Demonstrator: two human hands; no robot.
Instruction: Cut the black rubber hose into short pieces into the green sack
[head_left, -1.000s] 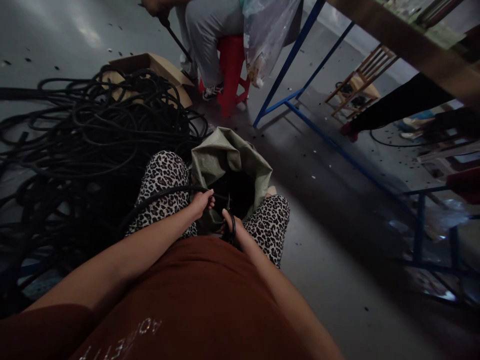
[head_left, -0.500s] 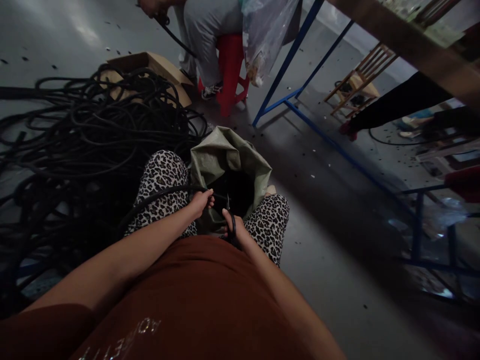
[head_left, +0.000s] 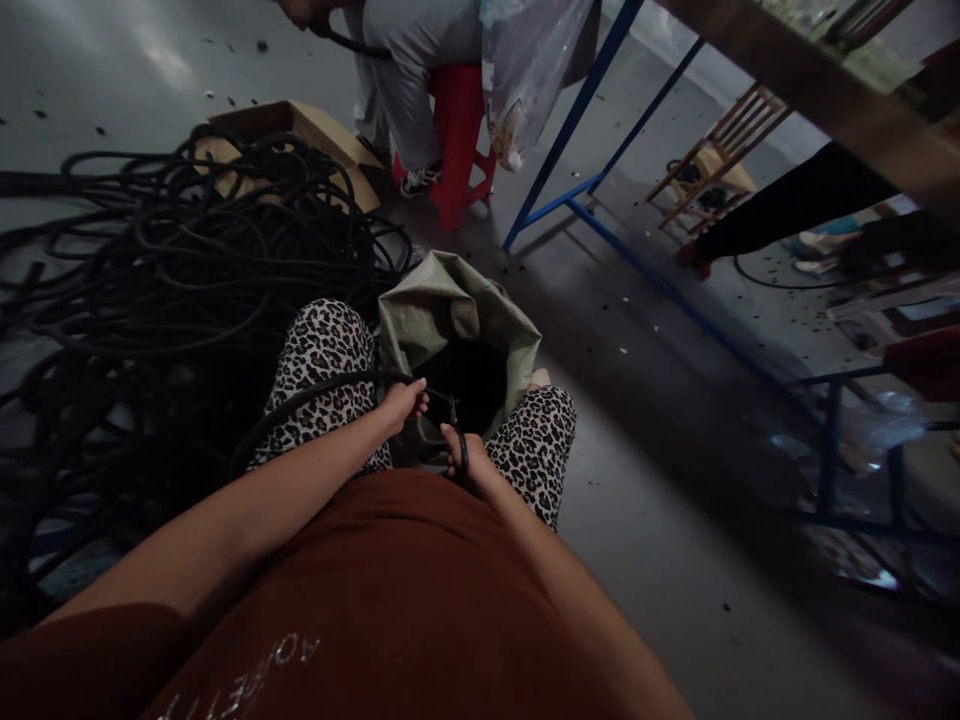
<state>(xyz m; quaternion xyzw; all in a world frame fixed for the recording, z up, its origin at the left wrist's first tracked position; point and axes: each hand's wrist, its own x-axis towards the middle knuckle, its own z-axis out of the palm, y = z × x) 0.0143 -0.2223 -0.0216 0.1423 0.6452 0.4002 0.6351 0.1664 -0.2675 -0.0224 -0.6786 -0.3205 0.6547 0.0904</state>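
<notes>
My left hand [head_left: 406, 402] is closed round a black hose [head_left: 322, 385], which runs in from the left over my thigh; its end pokes out past my fingers. Just right of it, my right hand [head_left: 464, 449] grips black-handled scissors [head_left: 463, 455], whose blades point up at the hose end. Both hands are over the near side of a green sack [head_left: 517, 325] that stands open between my knees. The inside of the sack is dark, and its contents cannot be made out.
A large tangle of black hose [head_left: 247, 250] covers the floor at left, by a cardboard box [head_left: 322, 135]. Ahead, a person in grey trousers sits on a red stool [head_left: 456, 130] near a plastic bag [head_left: 525, 70]. A blue-framed table [head_left: 577, 125] stands at right.
The scissor blades look more closed and are at the hose end, where they stood upright and apart before. The seated person's hose piece has swung up closer to level.
</notes>
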